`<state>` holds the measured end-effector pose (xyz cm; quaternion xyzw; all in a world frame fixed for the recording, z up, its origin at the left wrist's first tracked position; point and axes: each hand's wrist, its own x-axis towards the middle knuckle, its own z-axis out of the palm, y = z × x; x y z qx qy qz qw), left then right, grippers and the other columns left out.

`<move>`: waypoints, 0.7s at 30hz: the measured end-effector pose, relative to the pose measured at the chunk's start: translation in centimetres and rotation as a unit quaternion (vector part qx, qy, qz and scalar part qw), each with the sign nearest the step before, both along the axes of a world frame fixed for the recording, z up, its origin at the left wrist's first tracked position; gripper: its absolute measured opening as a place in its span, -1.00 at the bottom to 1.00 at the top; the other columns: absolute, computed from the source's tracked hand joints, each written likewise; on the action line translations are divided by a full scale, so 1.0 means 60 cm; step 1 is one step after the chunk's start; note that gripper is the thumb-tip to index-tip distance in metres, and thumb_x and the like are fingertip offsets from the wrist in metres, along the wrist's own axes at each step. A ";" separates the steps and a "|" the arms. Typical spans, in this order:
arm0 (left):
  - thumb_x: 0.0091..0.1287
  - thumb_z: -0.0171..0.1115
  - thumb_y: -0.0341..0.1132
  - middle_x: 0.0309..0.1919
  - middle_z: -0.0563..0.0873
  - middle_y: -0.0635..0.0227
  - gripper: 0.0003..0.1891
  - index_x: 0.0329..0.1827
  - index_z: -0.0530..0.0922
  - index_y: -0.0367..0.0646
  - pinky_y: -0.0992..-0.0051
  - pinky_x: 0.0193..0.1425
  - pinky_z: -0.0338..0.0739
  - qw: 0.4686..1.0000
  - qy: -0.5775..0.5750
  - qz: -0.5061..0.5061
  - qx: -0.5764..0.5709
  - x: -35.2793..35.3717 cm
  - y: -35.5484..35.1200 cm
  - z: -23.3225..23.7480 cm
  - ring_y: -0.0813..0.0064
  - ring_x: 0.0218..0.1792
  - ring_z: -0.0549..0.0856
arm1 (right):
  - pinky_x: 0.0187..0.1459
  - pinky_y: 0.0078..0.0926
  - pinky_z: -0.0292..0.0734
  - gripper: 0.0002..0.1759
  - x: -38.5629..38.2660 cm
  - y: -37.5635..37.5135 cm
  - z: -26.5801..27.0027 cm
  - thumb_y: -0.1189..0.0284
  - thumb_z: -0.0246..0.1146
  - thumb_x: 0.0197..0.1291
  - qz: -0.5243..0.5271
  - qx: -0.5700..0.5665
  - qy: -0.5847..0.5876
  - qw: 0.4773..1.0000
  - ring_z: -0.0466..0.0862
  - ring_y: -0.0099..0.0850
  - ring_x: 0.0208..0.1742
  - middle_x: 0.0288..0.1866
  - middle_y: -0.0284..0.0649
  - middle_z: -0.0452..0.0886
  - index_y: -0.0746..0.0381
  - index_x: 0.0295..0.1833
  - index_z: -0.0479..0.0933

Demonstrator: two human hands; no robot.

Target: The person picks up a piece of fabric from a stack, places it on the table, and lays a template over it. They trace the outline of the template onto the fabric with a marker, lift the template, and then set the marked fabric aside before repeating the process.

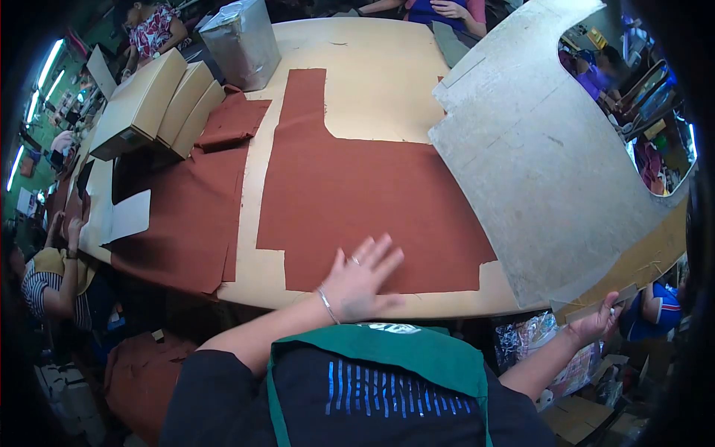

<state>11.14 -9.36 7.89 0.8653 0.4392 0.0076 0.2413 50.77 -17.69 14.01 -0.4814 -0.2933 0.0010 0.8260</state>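
Observation:
A cut piece of rust-brown fabric [372, 197] lies flat on the pale table, with a narrow strip reaching toward the far side. My left hand [361, 283], fingers spread, is over its near edge and holds nothing. At the right, my right hand [596, 320] grips the lower corner of a large grey pattern board [555, 141]. The board is raised and tilted, with a curved cut-out in its far right side and a brown band along its bottom. Its left edge overlaps the fabric's right side in this view.
More rust-brown fabric [182, 216] lies at the table's left, with cardboard boxes [141, 104] on it. A wrapped silvery block [240, 48] stands behind. Several people work around the table [380, 37]. Plastic-wrapped bundles [540, 339] sit below my right arm.

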 end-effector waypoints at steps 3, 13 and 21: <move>0.18 -0.15 0.27 0.32 0.11 0.14 -0.28 0.25 0.22 -0.09 -0.25 0.20 -0.07 0.967 -0.028 0.193 0.164 -0.055 0.122 -0.010 0.06 0.35 0.00 | 0.11 -0.43 0.25 -0.58 0.042 -0.027 -0.012 0.38 0.19 0.13 0.052 -0.019 0.006 0.998 0.41 -0.41 0.06 0.09 -0.22 0.43 0.29 0.09 0.36; 0.20 -0.27 0.30 0.39 -0.10 0.38 -0.36 0.34 0.07 0.35 -0.21 0.25 -0.16 0.922 0.151 0.339 0.109 -0.141 0.382 -0.053 0.23 0.39 -0.15 | 0.14 -0.33 0.28 -0.54 0.117 -0.067 -0.085 0.36 0.12 0.17 0.272 -0.019 0.148 0.951 0.42 -0.34 0.11 0.13 -0.22 0.43 0.27 0.18 0.29; 0.30 -0.15 0.13 0.01 0.51 0.22 -0.42 0.18 0.33 -0.14 0.44 0.12 0.33 0.752 -0.501 0.350 -0.246 -0.167 0.271 -0.028 0.37 0.08 0.46 | 0.05 -0.39 0.38 -0.53 -0.004 0.021 -0.094 0.48 0.12 0.13 0.368 -0.094 0.174 0.909 0.48 -0.35 0.02 0.04 -0.15 0.46 0.33 0.17 0.25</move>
